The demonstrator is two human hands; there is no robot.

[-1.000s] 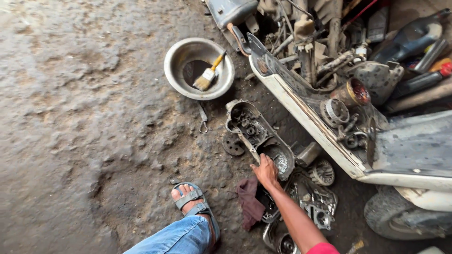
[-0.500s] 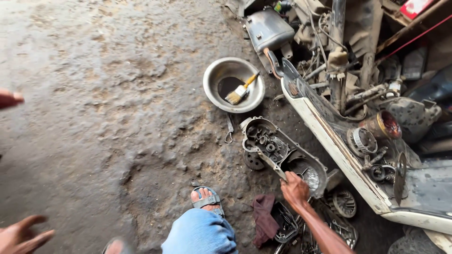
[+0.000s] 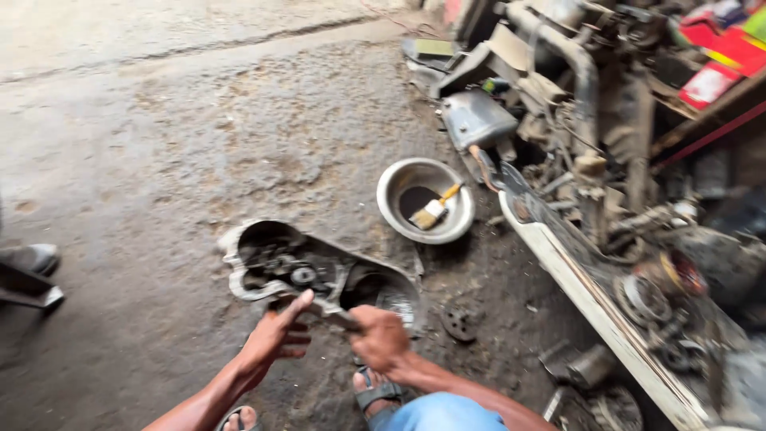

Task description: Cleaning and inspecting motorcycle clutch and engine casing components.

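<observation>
Engine cover [image 3: 319,275]: a long, dirty metal casing lying on the concrete floor [image 3: 159,160]; its open, hollow side faces up, showing small gears and a round well at the right end.
Long axis: runs from upper left to lower right across the view, roughly crosswise to both forearms.
Near rim: the edge closest to the person; both hands meet the casing here, side by side.
Left hand [image 3: 275,339]: fingers half spread, thumb raised toward the rim; it touches the near edge about midway along; whether it grips or only rests there cannot be told, the frame being blurred.
Right hand [image 3: 381,339]: curled into a closed grip on the near rim, beside the round well; knuckles up.
Direction from hands: the casing lies straight ahead of and just beyond both hands; neither is clearly nearer, both being in contact.
Steel bowl [image 3: 425,199]: beyond the right end of the casing, well apart; a paintbrush [image 3: 435,209] lies inside it.
Scooter body [image 3: 606,239]: stripped, to the right; a small toothed wheel [image 3: 460,322] lies near the casing's right end.
Feet: sandalled, just under the hands.
</observation>
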